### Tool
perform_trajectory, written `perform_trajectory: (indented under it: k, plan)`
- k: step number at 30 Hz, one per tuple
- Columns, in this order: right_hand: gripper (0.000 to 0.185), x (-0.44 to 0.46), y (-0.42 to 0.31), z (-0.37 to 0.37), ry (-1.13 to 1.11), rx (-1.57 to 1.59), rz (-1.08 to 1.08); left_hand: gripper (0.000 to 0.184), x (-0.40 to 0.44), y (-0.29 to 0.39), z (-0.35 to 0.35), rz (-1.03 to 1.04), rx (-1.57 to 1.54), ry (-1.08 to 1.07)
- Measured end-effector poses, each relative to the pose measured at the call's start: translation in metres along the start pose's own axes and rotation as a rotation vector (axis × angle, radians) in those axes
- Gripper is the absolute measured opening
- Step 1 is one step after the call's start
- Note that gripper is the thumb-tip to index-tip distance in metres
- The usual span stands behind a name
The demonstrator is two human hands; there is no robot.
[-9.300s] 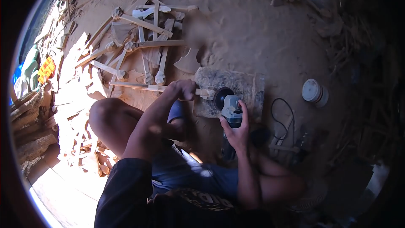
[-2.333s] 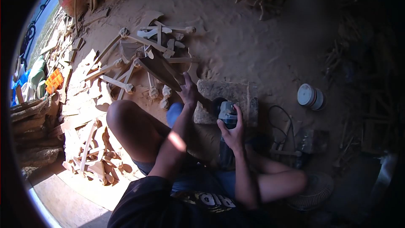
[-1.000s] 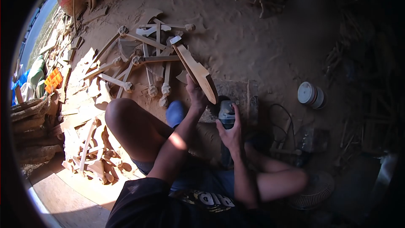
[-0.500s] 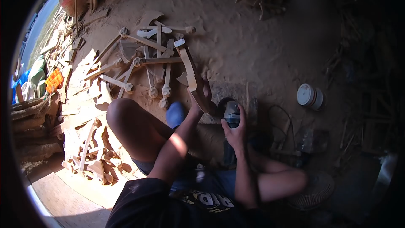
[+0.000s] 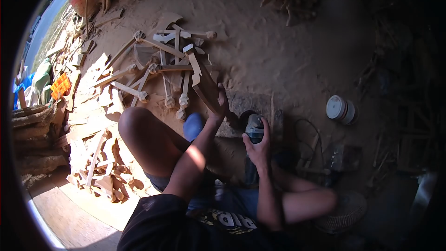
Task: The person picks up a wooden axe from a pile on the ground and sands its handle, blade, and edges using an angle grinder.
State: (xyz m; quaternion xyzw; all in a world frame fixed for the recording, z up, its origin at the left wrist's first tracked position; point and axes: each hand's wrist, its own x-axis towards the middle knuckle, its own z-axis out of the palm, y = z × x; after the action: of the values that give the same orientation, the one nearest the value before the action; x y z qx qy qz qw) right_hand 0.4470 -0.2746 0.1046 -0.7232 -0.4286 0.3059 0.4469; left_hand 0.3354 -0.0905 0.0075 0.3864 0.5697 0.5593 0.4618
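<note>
Rightward, a white tub [image 5: 340, 108], contents indiscernible.
Left hand [image 5: 222, 106] grips a wooden piece [image 5: 205, 91], pale along its stepped edge; right hand [image 5: 259, 148] grasps a power tool [image 5: 254, 128].

Beyond the worn block [image 5: 260, 101], bare ground [image 5: 288, 51] gives you a wide way through, bounded on the right by the white tub [image 5: 335, 107]. To the left, a jumble of wooden pieces [image 5: 165, 68] blocks any low pass, and the carved piece [image 5: 204, 88] in your left hand [image 5: 221, 104] juts over it. Between your hands stands the power tool [image 5: 255, 128]; your raised knee [image 5: 134, 128] closes the near left side
</note>
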Motion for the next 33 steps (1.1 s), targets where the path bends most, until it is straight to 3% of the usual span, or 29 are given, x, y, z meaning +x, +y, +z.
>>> perform_trajectory:
  k: [5,9,13,17,20,23,24,27,29,31,33]
  plan:
    - [0.084,-0.003,-0.004,-0.026,0.07,-0.031,0.012,0.015,0.025,0.046,-0.032,-0.056,-0.41,-0.084]
    - [0.084,0.003,-0.006,-0.042,0.177,0.078,-0.039,0.023,0.05,0.077,-0.055,-0.461,-0.816,-0.237]
    - [0.084,0.004,-0.003,-0.056,0.249,0.18,-0.012,0.025,0.06,0.081,-0.07,-0.529,-1.151,-0.492]
    - [0.085,0.002,-0.007,-0.064,0.324,0.24,0.002,0.026,0.051,0.094,-0.068,-0.535,-0.994,-0.464]
    - [0.085,0.0,-0.016,-0.068,0.346,0.398,0.079,0.02,0.049,0.098,-0.061,-0.428,-0.641,-0.38]
    - [0.085,-0.003,-0.017,-0.074,0.346,0.535,0.151,0.026,0.042,0.083,-0.059,-0.196,0.202,-0.12]
    - [0.085,-0.005,-0.021,-0.076,0.355,0.555,0.166,0.037,0.046,0.066,-0.062,-0.134,0.361,-0.112]
    - [0.085,-0.004,-0.02,-0.081,0.378,0.588,0.175,0.035,0.041,0.042,-0.053,-0.137,0.286,-0.152]
    - [0.086,-0.005,-0.017,-0.087,0.387,0.598,0.162,0.033,0.029,0.043,-0.042,-0.035,0.353,-0.281]
    - [0.088,-0.007,-0.017,-0.093,0.386,0.605,0.145,0.035,0.018,0.041,-0.028,-0.078,0.307,-0.502]
    - [0.087,-0.01,-0.023,-0.1,0.393,0.63,0.15,0.047,0.009,0.031,-0.007,0.116,0.542,-0.687]
